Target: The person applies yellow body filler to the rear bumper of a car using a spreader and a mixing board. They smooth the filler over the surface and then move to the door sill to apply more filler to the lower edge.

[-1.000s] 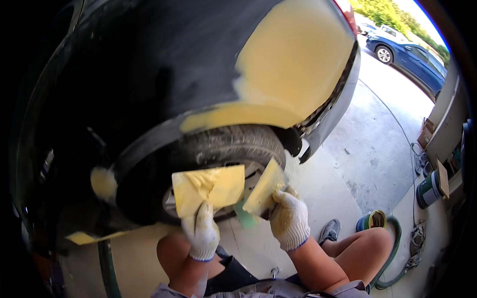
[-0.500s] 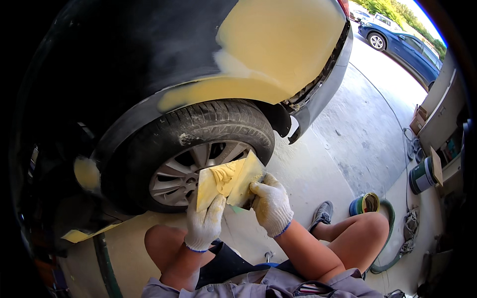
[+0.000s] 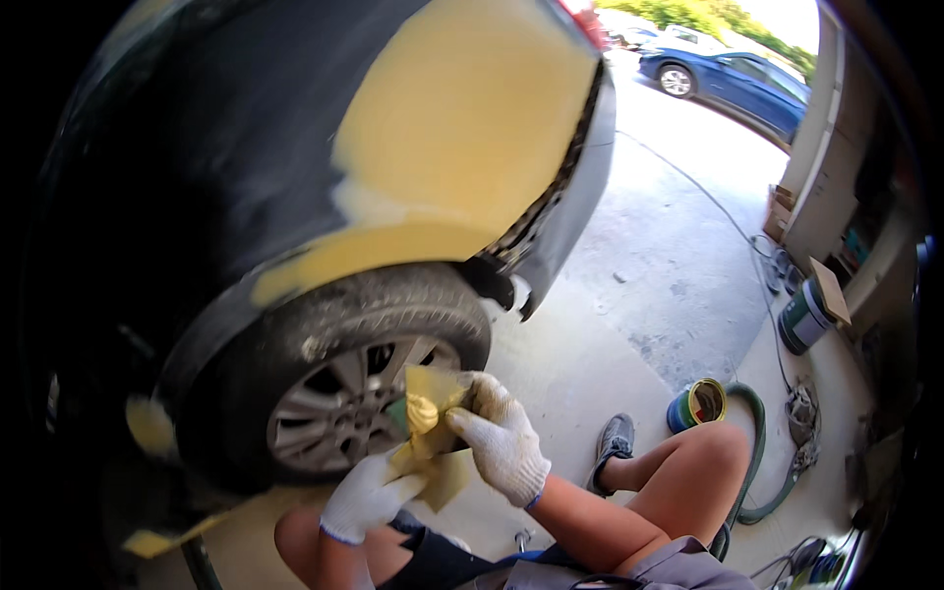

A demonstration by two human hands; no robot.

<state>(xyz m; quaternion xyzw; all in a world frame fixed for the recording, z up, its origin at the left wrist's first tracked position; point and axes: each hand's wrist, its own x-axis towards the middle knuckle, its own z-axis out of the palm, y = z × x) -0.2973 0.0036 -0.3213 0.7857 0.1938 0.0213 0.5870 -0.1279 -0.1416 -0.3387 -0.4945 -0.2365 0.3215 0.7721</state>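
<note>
Both my hands wear white knit gloves and meet in front of the car's rear wheel (image 3: 366, 408). My right hand (image 3: 503, 441) is closed on a putty spreader (image 3: 433, 382), a thin flat blade with a thick lump of yellow putty (image 3: 422, 413) on its face. Lower and to the left, my left hand (image 3: 372, 497) pinches a second putty-smeared spreader (image 3: 448, 482), now tilted downward. The two blades overlap, and I cannot tell exactly where they touch. Above the wheel, the dark car's rear panel (image 3: 462, 128) carries a broad layer of dull yellow filler, running along the wheel arch.
An open can (image 3: 696, 405) stands on the floor right of my foot, beside a green hose (image 3: 752, 462). Farther right is a dark green bucket (image 3: 804, 317) with a board on top. A cable (image 3: 703, 192) crosses the floor. Outside, a blue car (image 3: 733, 84) is parked.
The view has shifted, so the car sits farther left and lower. My left hand has turned its spreader downward, and the putty lump now sits on the right hand's spreader.
</note>
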